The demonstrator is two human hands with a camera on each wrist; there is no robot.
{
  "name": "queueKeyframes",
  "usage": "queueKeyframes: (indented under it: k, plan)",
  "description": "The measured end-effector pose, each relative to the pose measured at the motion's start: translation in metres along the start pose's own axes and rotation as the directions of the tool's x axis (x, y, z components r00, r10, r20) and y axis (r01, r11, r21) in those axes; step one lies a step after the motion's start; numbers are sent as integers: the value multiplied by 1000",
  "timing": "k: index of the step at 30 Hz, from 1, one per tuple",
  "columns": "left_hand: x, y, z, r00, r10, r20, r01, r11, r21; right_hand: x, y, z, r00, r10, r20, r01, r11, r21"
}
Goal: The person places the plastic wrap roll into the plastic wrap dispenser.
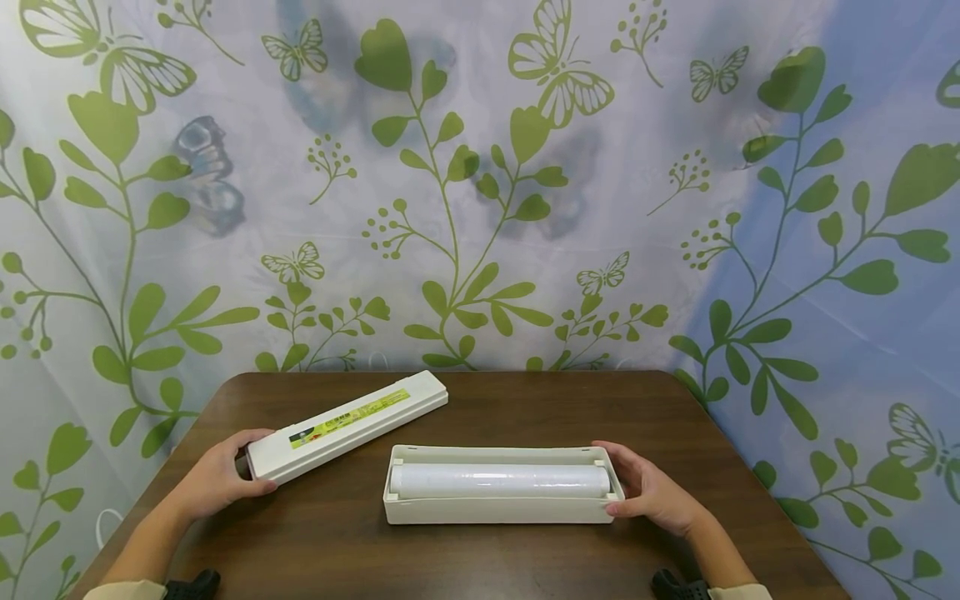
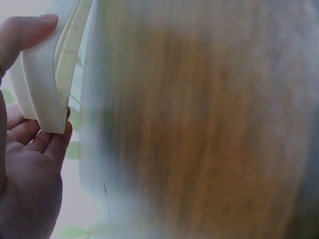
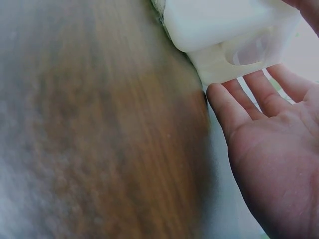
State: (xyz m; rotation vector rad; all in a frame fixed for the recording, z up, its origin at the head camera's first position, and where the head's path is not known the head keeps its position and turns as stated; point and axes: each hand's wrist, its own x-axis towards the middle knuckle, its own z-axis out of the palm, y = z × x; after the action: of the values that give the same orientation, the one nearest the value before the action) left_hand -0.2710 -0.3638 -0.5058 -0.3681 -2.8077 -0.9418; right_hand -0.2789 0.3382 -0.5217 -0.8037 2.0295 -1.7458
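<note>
My left hand point(image 1: 216, 479) grips the near left end of a long white lid point(image 1: 348, 432), which bears a yellow-green label point(image 1: 367, 414) and slants up to the right. In the left wrist view the thumb lies across one face of the lid point(image 2: 40, 82), with the fingers on the other side. Right of it, an uncovered white dispenser box point(image 1: 498, 512) sits on the table. A shiny, wrapped white roll of film point(image 1: 502, 481) lies lengthwise inside. My right hand point(image 1: 658, 493) holds the box's right end, thumb at the front corner and fingers at the back.
The dark brown wooden table point(image 1: 480, 562) has rounded far corners. Behind it hangs a pale curtain point(image 1: 480, 208) printed with green leaves and butterflies. Dark straps point(image 1: 193, 585) show at both wrists.
</note>
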Motion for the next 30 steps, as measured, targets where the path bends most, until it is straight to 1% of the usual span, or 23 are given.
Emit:
queueKeyframes:
  k: [9, 15, 20, 27, 30]
  plan:
    - [-1, 0, 2, 1000, -7, -23, 8, 1000, 18, 1, -1, -1, 1000, -5, -2, 5, 1000, -2]
    - [0, 0, 3, 999, -2, -46, 2, 1000, 16, 2, -2, 0, 1000, 20, -9, -20, 1000, -16]
    - [0, 1, 3, 997, 10, -72, -9, 1000, 9, 2, -2, -1, 1000, 24, -8, -24, 1000, -19]
    - [0, 2, 3, 996, 24, -90, -23, 1000, 10, 2, 2, -2, 1000, 7, -3, -7, 1000, -18]
    - [0, 2, 4, 994, 32, -104, -33, 999, -7, 1, 3, -2, 1000, 3, -2, -3, 1000, -16]
